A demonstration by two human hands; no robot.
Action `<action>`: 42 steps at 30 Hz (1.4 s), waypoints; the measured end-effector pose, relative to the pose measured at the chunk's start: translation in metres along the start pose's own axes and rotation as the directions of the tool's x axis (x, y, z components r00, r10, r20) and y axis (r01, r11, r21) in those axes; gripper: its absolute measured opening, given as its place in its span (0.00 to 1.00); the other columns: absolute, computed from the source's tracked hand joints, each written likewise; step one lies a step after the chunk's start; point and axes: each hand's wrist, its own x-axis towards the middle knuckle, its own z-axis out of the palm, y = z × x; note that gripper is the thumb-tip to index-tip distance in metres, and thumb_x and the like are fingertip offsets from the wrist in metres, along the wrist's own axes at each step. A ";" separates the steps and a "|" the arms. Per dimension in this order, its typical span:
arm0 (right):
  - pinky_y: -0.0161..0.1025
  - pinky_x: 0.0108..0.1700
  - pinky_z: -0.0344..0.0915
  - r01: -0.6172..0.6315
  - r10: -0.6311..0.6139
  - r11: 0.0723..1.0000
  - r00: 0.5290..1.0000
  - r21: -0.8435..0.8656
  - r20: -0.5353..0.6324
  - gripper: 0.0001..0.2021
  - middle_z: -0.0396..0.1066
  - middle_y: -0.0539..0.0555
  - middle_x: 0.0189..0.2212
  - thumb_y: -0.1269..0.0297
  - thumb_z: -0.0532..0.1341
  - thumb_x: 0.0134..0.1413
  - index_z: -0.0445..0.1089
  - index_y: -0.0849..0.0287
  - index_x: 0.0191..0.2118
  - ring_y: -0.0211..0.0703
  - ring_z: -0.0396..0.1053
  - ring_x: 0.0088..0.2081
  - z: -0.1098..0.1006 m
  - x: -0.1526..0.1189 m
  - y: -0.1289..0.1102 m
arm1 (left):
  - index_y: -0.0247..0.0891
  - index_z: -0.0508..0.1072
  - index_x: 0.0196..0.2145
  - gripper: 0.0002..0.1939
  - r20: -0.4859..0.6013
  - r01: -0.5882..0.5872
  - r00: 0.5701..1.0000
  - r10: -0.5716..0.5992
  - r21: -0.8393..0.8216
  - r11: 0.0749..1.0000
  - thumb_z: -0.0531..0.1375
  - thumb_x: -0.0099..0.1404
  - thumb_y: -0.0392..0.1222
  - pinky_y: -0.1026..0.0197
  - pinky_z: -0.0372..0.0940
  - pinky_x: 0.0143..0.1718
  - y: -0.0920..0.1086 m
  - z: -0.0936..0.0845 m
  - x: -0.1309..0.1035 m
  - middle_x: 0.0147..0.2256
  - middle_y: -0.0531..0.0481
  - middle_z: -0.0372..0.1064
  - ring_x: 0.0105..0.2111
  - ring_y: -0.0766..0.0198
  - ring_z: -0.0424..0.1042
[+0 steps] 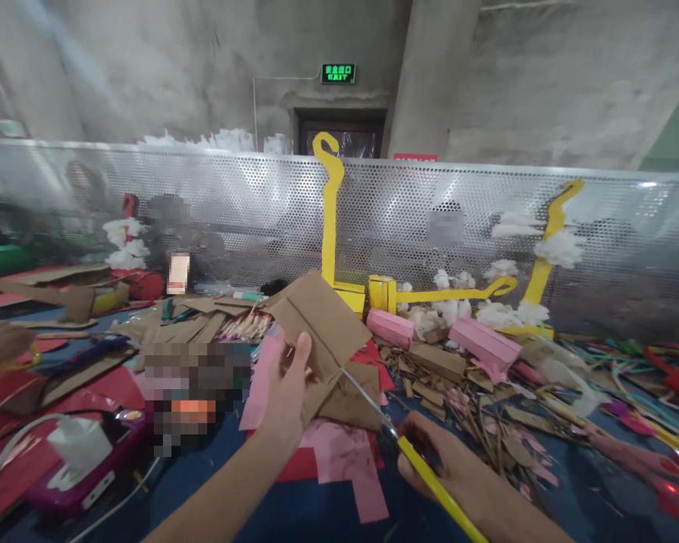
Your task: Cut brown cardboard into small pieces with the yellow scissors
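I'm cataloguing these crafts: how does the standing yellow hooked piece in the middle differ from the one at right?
The middle piece stands upright; the right piece leans rightward. The middle piece's stem is bare, while the right piece carries white tufts. Both are yellow, with hooked tops.

Above the dark doorway (342, 134) in the grey concrete wall (215, 60) hangs a small, rectangular black sign (338, 74) with lit green lettering. Its upper line reads "安全出口" in Chinese characters; beneath it stands "EXIT" in capitals. A tiny green mark sits at the sign's lower right corner, too small to make out. To the right of the doorway, a flat red strip (416, 157) carries pale characters, cut off by the top edge of the perforated silver metal panel (249, 196) and not legible. No other wording can be read.
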 end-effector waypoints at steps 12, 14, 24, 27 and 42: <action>0.33 0.29 0.59 0.001 0.009 0.983 0.998 0.182 -0.056 0.22 0.66 0.49 0.29 0.40 0.61 0.54 0.68 0.57 0.37 0.37 0.60 0.28 -0.003 -0.006 0.014 | 0.43 0.73 0.45 0.21 -0.012 -0.032 0.999 0.031 -0.070 0.997 0.71 0.55 0.48 0.61 0.75 0.36 0.005 0.003 0.000 0.51 0.48 0.74 0.41 0.59 0.77; 0.32 0.29 0.60 -0.022 0.029 0.978 0.999 0.208 -0.028 0.23 0.67 0.49 0.30 0.40 0.62 0.54 0.69 0.58 0.39 0.37 0.61 0.28 -0.005 -0.009 0.010 | 0.44 0.74 0.46 0.21 0.015 -0.003 1.000 0.005 -0.075 0.997 0.71 0.55 0.47 0.58 0.75 0.39 0.004 0.004 -0.003 0.51 0.48 0.75 0.41 0.58 0.77; 0.38 0.36 0.68 -0.036 0.054 0.904 0.998 0.426 -0.031 0.28 0.73 0.58 0.43 0.39 0.66 0.49 0.72 0.56 0.47 0.51 0.71 0.44 0.011 -0.015 -0.007 | 0.44 0.74 0.50 0.24 0.100 0.062 0.993 -0.063 0.020 0.998 0.70 0.57 0.51 0.61 0.75 0.38 -0.015 0.003 -0.016 0.48 0.46 0.76 0.40 0.60 0.78; 0.37 0.36 0.69 -0.055 0.063 0.877 0.998 0.477 -0.001 0.30 0.74 0.58 0.45 0.39 0.67 0.47 0.71 0.55 0.50 0.52 0.71 0.46 0.012 -0.016 -0.004 | 0.42 0.75 0.49 0.25 0.085 0.070 0.994 -0.072 0.016 0.997 0.70 0.56 0.52 0.60 0.75 0.39 -0.014 0.003 -0.016 0.48 0.45 0.76 0.40 0.59 0.78; 0.36 0.33 0.66 -0.016 0.029 0.887 0.999 0.462 -0.019 0.23 0.72 0.53 0.34 0.40 0.68 0.46 0.72 0.56 0.37 0.46 0.69 0.39 0.015 -0.012 0.005 | 0.42 0.74 0.49 0.23 0.072 0.070 0.995 -0.068 -0.018 0.997 0.69 0.58 0.51 0.57 0.75 0.42 -0.011 0.005 -0.016 0.50 0.44 0.75 0.45 0.56 0.77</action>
